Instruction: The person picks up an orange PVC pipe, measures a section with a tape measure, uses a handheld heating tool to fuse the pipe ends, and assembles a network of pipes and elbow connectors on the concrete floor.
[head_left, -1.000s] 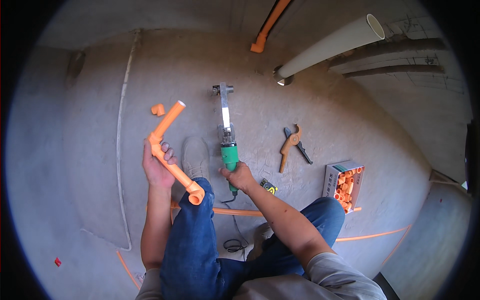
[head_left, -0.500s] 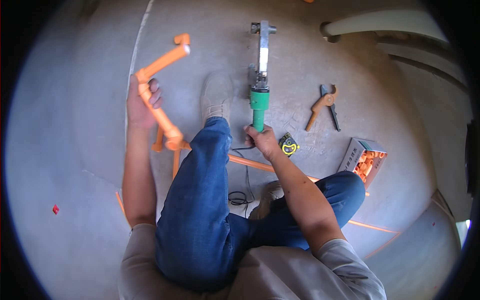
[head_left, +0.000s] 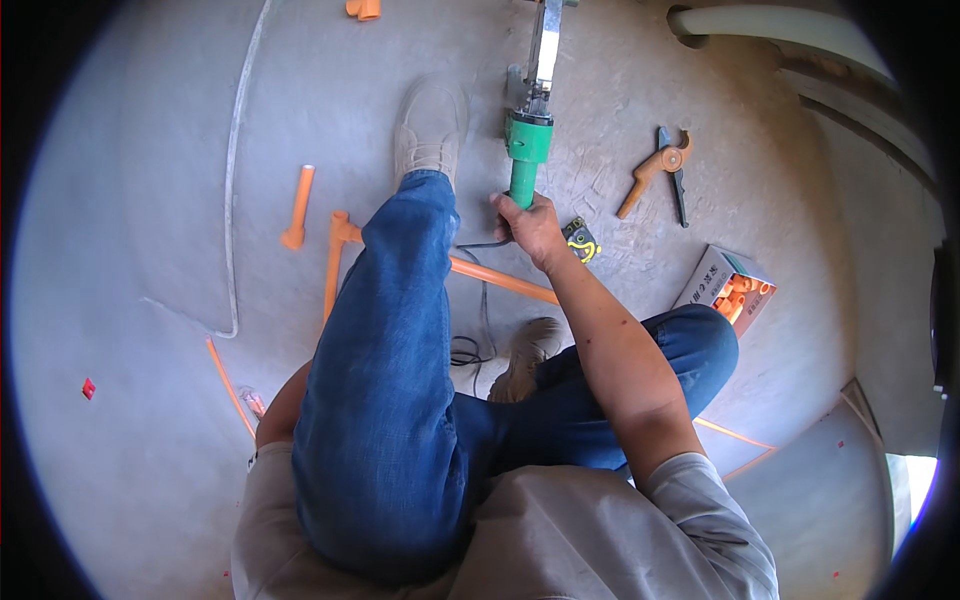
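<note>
From the head camera, looking down, I sit on the concrete floor point(head_left: 150, 200) with my left leg in blue jeans stretched forward and my right knee bent. My right hand point(head_left: 528, 228) is wrapped tight around the green handle of the pipe welding tool point(head_left: 528, 140), fingers curled closed on it. The tool lies flat on the floor, its metal heating end pointing away from me toward the top edge, just right of my left shoe point(head_left: 432, 125). My left hand is hidden behind my thigh; I cannot tell whether it is spread or holding anything.

The orange pipe assembly point(head_left: 335, 260) lies on the floor just left of my left leg, with a short orange pipe piece point(head_left: 299, 205) beside it and a longer orange pipe point(head_left: 500, 281) running under my right forearm. The pipe cutter point(head_left: 660, 172) lies well to the right, and a cardboard box of orange fittings point(head_left: 728, 290) sits near my right knee.

To handle this well, I judge I should keep a firm grip low on the handle, clear of the metal end, and mind the black cord point(head_left: 470, 345) under my leg.
</note>
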